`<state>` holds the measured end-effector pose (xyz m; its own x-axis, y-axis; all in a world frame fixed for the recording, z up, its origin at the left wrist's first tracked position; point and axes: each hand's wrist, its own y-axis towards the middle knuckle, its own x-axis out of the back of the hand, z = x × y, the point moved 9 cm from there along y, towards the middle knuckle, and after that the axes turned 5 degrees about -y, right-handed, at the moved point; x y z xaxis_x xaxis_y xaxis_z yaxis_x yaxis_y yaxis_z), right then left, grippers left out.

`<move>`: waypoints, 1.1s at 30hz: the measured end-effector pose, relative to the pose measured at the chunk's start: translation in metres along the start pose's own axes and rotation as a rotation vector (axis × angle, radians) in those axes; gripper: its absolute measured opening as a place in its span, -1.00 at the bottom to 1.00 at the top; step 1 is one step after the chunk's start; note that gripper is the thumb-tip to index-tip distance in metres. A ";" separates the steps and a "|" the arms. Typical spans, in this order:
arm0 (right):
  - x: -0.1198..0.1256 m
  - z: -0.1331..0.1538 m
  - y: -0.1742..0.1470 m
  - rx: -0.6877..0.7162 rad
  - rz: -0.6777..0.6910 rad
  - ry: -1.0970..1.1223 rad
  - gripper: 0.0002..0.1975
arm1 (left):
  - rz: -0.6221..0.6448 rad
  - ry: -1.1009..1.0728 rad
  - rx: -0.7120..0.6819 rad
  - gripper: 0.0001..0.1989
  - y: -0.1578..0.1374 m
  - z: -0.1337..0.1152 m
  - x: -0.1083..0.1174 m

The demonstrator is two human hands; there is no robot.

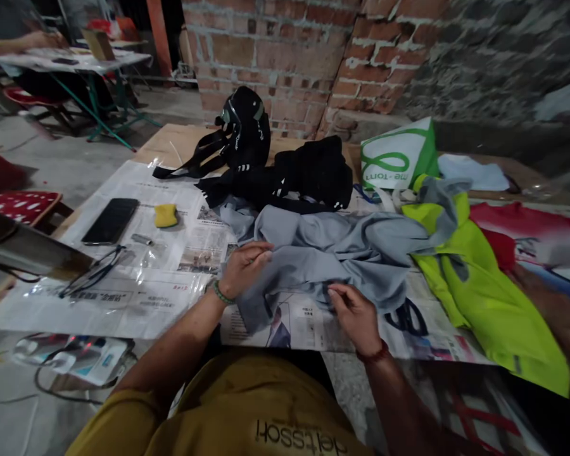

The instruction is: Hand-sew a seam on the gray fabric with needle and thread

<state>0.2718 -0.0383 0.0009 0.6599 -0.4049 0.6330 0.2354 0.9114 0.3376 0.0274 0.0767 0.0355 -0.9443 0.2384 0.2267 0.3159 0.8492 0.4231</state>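
Note:
A crumpled grey cloth garment (308,259) lies spread over the newspaper in front of me. My left hand (244,269), with a green bead bracelet at the wrist, is on its left part, fingers closed together on the fabric. My right hand (356,313), wearing a red band, is at the near edge, thumb and fingertips pinched on the cloth. Scissors with dark handles (407,316) lie just right of my right hand, their blades hidden. A neon yellow-green garment with grey patches (475,272) touches the grey cloth's right end.
Newspaper (156,297) covers the table. A black phone (111,221), yellow sponge (166,216) and glasses (95,272) lie left. Behind the cloth are a black bag (249,130), black clothing (313,171) and a green-white bag (399,155). Another person's arm (546,304) is at right.

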 end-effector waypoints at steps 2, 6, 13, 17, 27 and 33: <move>-0.003 0.000 0.010 0.033 -0.016 -0.026 -0.81 | -0.075 0.006 0.092 -0.60 0.000 0.012 0.010; -0.003 -0.007 0.018 0.003 -0.089 -0.045 -0.81 | -0.230 -0.035 0.255 -0.35 0.003 0.036 0.036; 0.009 -0.002 0.001 -0.013 -0.080 0.051 -0.84 | -0.506 -0.015 0.107 -0.54 0.005 0.051 0.072; 0.023 -0.003 -0.013 -0.018 -0.066 0.014 -0.85 | -0.423 -0.031 -0.035 -0.59 -0.010 0.005 0.067; -0.025 0.025 -0.040 0.125 0.246 -0.045 -0.81 | 0.877 -0.224 0.856 -0.64 -0.197 -0.011 0.015; -0.079 0.053 -0.023 0.317 0.408 -0.222 -0.75 | 0.281 0.189 0.995 -0.57 -0.259 0.082 0.076</move>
<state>0.1764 -0.0315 -0.0199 0.4781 -0.0613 0.8762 -0.2558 0.9446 0.2057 -0.1337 -0.0865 -0.1288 -0.7923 0.4820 0.3742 0.2229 0.7995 -0.5578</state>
